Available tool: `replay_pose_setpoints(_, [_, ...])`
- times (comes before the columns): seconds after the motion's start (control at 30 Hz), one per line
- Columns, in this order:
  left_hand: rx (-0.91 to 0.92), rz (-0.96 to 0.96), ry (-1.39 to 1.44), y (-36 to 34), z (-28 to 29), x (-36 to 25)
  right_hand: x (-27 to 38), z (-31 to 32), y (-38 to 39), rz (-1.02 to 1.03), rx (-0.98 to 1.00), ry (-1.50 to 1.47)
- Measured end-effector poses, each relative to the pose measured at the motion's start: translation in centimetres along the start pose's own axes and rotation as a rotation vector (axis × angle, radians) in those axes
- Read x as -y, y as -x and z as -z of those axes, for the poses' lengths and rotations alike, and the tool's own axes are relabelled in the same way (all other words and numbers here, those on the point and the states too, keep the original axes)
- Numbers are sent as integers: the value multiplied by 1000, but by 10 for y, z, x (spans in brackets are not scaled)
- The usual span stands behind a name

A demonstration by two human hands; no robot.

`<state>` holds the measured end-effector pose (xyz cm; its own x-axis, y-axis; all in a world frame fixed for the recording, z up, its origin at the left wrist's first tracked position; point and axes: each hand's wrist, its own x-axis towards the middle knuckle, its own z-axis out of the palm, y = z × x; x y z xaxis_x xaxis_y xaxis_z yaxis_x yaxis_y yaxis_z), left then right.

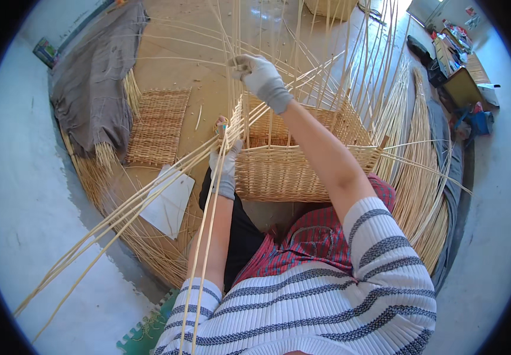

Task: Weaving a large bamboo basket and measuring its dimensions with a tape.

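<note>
A woven wicker basket [302, 173] rests in front of me, its wall of pale willow rods with long uprights rising from the rim. My left hand [226, 168], in a white-grey work glove, is closed at the basket's left corner around the working rods [190, 160] that cross there. Those rods run out long to the lower left. Above that corner my right hand [261, 80], gloved too, has its fingers closed on an upright willow rod [232, 35]. Part of the left fingers is hidden behind the rods.
A flat woven panel [159, 124] lies on the floor at left, near a grey cloth [93, 77] over bundled rods. A white sheet [169, 204] lies closer. More rod bundles [412, 171] stretch along the right. Cluttered boxes [465, 89] stand at far right.
</note>
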<state>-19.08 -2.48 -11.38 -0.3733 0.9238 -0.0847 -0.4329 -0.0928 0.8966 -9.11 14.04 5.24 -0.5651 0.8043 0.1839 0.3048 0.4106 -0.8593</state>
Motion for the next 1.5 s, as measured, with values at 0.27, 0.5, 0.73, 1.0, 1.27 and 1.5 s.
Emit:
replay_pose_setpoints(0.27, [-307, 283, -187, -12, 17, 20, -85, 13, 117, 201, -324, -557])
replay_pose_setpoints(0.5, [-497, 12, -409, 18, 4, 11, -145, 32, 239, -427, -632, -761])
replay_pose_setpoints(0.73, [21, -179, -667, 49, -84, -28, -170, 25, 244, -400, -644, -787])
replay_pose_setpoints(1.0, [229, 388, -476, 6, -59, -7, -53, 31, 100, 383, -441, 138])
replay_pose_setpoints(1.27, [265, 308, -628, 5, -76, -21, -147, 35, 240, -82, -471, -706])
replay_pose_setpoints(1.5, [-68, -47, -1207, -24, -98, -21, -101, 18, 243, 141, -305, -468])
